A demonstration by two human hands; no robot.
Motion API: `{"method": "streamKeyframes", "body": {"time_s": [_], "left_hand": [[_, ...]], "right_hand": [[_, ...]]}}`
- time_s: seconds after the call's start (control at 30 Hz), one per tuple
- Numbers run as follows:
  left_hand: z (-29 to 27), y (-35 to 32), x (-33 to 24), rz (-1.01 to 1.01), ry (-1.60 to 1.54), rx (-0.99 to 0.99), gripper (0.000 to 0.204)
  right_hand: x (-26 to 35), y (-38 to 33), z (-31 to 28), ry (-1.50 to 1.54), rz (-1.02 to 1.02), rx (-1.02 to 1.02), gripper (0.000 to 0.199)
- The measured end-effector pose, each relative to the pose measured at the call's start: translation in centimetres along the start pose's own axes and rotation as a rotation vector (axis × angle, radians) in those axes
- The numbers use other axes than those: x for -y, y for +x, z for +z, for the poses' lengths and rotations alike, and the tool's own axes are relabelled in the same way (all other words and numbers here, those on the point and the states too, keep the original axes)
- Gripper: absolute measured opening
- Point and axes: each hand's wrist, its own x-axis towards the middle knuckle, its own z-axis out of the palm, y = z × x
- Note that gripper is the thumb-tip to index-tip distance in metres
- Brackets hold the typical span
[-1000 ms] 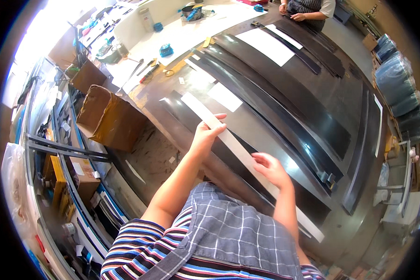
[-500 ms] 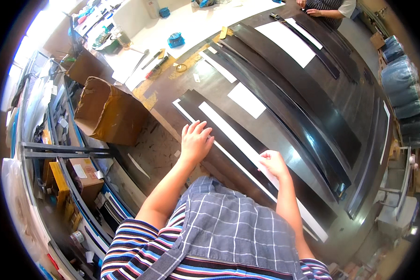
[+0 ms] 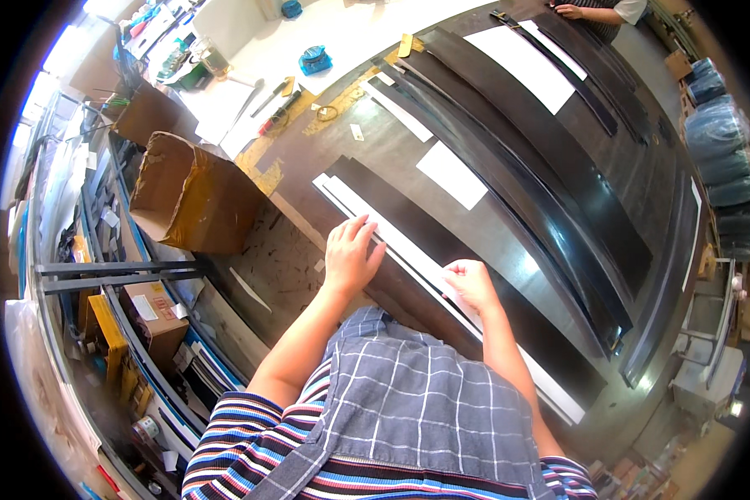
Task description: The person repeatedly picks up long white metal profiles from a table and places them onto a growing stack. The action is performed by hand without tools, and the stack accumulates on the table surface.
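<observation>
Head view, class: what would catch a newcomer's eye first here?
Two bare hands at centre: the left hand lies flat and the right hand presses on a long white strip along a dark strip. More long dark strips fan across the workbench; an open cardboard box stands left.

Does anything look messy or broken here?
The cardboard box beside the table looks crumpled and tipped on its side. The left hand and right hand press a long white strip lying straight.
</observation>
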Motion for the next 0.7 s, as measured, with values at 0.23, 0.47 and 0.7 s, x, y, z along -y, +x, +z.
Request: {"method": "streamKeyframes", "body": {"time_s": [0.23,0.47,0.7], "left_hand": [[-0.4,1.0,1.1,-0.027,0.000,-0.009,0.036],[-0.6,1.5,1.8,-0.031,0.031,0.001,0.034],[-0.5,2.8,4.7,-0.051,0.128,-0.024,0.023]], "right_hand": [[-0.4,0.5,-0.3,-0.124,-0.011,-0.023,0.009],[-1.1,0.9,-0.5,-0.163,-0.007,-0.014,0.013],[0.2,0.6,-0.2,-0.349,-0.076,-0.041,0.012]]}}
